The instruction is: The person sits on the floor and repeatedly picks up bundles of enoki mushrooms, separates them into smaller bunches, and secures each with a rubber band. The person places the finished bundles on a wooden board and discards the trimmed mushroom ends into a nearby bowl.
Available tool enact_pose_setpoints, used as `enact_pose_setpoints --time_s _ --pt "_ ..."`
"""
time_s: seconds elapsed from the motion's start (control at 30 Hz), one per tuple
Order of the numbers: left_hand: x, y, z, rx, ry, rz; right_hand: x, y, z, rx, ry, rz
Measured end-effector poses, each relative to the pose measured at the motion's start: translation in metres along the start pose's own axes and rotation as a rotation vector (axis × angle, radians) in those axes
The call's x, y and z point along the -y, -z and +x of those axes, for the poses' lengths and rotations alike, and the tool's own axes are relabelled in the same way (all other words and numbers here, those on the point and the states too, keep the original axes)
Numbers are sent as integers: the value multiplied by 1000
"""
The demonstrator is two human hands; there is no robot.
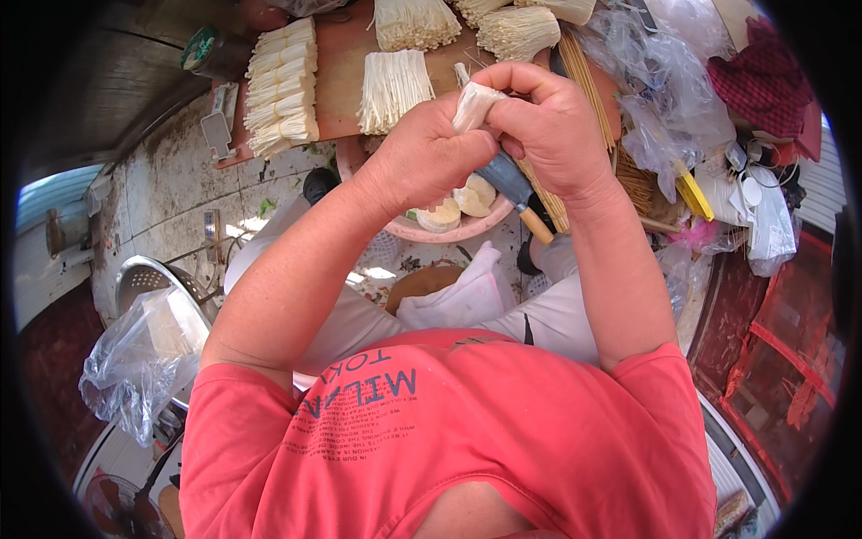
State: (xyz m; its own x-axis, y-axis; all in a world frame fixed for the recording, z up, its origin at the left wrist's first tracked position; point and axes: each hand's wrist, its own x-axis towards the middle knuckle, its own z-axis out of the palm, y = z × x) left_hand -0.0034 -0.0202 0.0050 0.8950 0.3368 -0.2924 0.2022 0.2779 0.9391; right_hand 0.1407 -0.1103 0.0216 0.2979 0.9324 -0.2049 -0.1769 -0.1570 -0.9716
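In the head view my left hand (431, 151) grips a small pale bundle of enoki mushrooms (475, 106) between thumb and fingers. The thumb and fingertips of my right hand (555, 118) pinch the bundle's other side. My fingers cover part of it. Just beyond lies a loose clump of enoki (396, 91) on the wooden board (340, 57). Below my hands a cleaver (505, 176) with a wooden handle rests across the rim of a pink basin (431, 232). Inside the basin are round cut-off mushroom bases (441, 214).
A row of banded enoki bundles (283, 87) lines the board's left side. More enoki clumps (518, 32) lie at the back. Bamboo skewers (586, 87) and plastic bags (667, 74) crowd the right. A metal colander (145, 276) holding a bag stands at left; a white cloth (465, 290) lies between my legs.
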Motion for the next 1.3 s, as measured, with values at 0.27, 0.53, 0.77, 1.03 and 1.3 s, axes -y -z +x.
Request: enact_pose_setpoints --time_s 0.27,0.53,0.77,1.03,1.3 --pt "-1 3 3 3 55 148 -1 -2 -2 62 32 -114" --pt "-6 -5 0 -75 94 202 -5 -4 -1 -37 256 -360" --pt "11 -9 3 -197 -118 264 -3 -8 -4 -48 392 -495" --pt "10 -6 4 -211 -76 383 -8 -3 -2 5 254 -400" --pt "5 5 4 85 144 -31 11 5 -9 185 -40 -144"
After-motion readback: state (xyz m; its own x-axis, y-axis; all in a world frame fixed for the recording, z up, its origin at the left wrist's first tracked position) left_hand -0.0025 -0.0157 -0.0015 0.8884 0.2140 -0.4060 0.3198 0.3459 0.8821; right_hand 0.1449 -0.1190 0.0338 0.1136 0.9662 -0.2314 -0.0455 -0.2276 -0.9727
